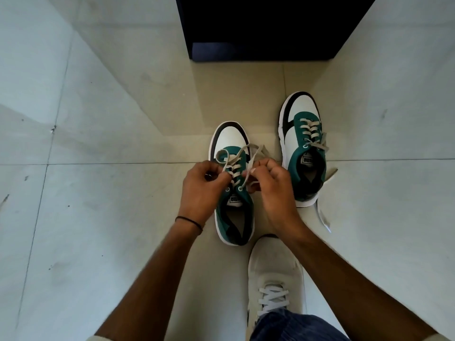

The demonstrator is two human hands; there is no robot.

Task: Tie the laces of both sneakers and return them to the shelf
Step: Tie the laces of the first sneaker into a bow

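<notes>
Sneakers are sitting on the floor (98, 217). Left hand (200, 190) and right hand (273, 185) are each pinching a lace over the near sneaker (234, 217), making a bow; other sneaker (304, 153) is waiting untied.

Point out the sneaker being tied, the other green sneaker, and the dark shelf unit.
sneaker being tied (235, 219), head view, green collar.
other green sneaker (304, 108), head view, white toe.
dark shelf unit (261, 49), head view, lower front.
</notes>
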